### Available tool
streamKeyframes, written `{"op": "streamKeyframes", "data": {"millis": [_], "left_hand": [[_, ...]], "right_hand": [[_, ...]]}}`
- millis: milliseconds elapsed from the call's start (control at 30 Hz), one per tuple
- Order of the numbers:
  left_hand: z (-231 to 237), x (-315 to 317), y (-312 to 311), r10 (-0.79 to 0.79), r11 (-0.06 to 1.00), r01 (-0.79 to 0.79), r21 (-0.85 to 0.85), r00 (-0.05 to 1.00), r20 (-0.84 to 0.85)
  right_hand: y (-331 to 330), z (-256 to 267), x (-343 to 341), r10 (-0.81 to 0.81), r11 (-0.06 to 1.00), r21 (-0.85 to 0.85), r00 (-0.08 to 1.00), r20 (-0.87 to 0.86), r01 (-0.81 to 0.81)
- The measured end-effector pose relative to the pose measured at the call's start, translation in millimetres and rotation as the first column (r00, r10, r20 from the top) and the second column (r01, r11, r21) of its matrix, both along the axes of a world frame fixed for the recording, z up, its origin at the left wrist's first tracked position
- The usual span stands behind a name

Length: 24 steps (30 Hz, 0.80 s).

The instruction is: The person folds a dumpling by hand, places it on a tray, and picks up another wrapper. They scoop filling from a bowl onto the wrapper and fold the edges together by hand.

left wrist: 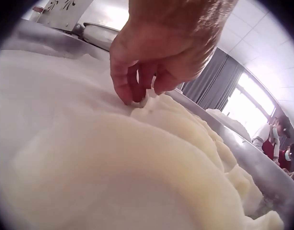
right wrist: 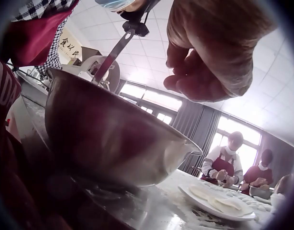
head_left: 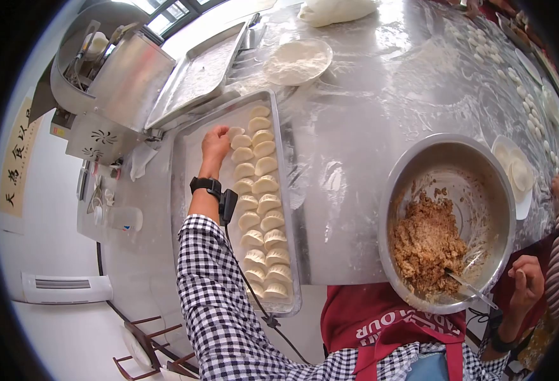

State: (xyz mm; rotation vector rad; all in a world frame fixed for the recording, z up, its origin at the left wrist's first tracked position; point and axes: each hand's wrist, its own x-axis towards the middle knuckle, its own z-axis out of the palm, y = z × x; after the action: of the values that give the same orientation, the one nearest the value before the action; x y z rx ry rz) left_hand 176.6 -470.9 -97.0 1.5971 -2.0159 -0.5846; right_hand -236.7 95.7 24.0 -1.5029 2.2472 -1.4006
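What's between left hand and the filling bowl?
Head view, going from left hand to filling bowl: dumplings, the tray rim, then flour-smeared tabletop.

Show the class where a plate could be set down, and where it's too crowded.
Widest: steel tabletop between dumpling tray and mixing bowl. Smaller: tray lining left of the left hand. Crowded: the tray's two dumpling rows, and right of the bowl, where the wrapper plate and dough pieces sit.
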Motion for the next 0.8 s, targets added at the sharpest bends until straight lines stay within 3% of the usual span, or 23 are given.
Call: {"op": "streamKeyframes", "data": {"millis": [300,367,500,600,667,800], "left_hand": [[11,-17,14,0.027,0.994,-0.016,0.112,0.995,-0.098],[15,-19,20,0.044,0.999,-0.044,0.007,0.998,-0.048],[6,-13,9,-0.020,0.999,0.021,0.030,0.999,-0.036],[9,-21,18,-0.039,0.997,0.039,-0.070,0.999,-0.003],[11,-24,21,-0.146,0.984,0.152,-0.089,0.987,0.066],[10,-15,13,-0.107,0.987,0.114,-0.116,0.992,0.072]], "right_hand": [[-4,-3,1,-0.006,0.999,0.031,1.000,0.020,0.005],[-4,-3,2,-0.004,0.999,0.032,1.000,0.018,0.003],[-7,-4,3,0.023,1.000,0.001,1.000,0.018,-0.023],[-5,-5,1,0.024,1.000,0.013,1.000,0.019,-0.024],[-5,-4,2,0.015,1.000,0.024,1.000,0.013,-0.016],[-5,-4,2,0.010,1.000,0.018,1.000,0.028,-0.010]]}}
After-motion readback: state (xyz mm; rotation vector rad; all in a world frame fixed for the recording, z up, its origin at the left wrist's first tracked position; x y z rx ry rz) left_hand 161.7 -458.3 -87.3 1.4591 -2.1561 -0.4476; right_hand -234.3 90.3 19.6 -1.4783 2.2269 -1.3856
